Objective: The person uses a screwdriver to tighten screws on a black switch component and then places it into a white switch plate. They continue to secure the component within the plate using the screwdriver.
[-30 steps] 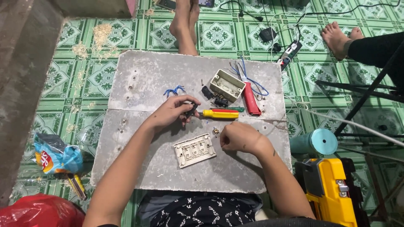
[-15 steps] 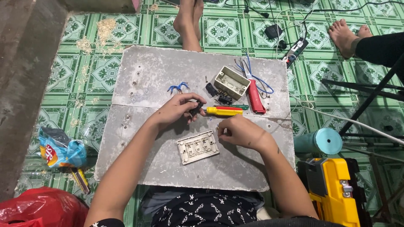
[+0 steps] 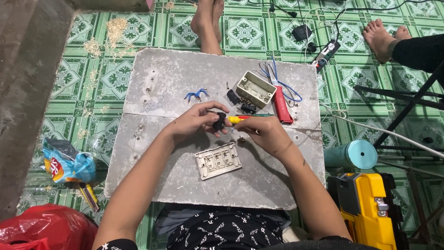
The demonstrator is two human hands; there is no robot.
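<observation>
My left hand [image 3: 196, 121] pinches a small black switch part [image 3: 219, 122] over a grey slab [image 3: 175, 78]. My right hand [image 3: 264, 132] grips a yellow-handled screwdriver [image 3: 237, 119] with its tip at that black part. Just below the hands a beige switch plate [image 3: 218, 160] lies flat on the slab. Behind the hands are a beige wall box [image 3: 255, 89], a red-handled tool [image 3: 280, 104], loose black parts [image 3: 247, 108] and a bundle of short blue wires [image 3: 196, 95].
Two other people's bare feet [image 3: 206, 21] [image 3: 381, 37] rest on the green tiled floor beyond the slab. A power strip with cables [image 3: 325, 50] is at the back right. A teal roll [image 3: 351, 155] and yellow tool case [image 3: 370, 210] sit right; a snack bag [image 3: 64, 162] and red bag [image 3: 44, 229] left.
My right hand has picked the yellow screwdriver up off the slab and brought it to the black part in my left hand. Both hands have drawn together.
</observation>
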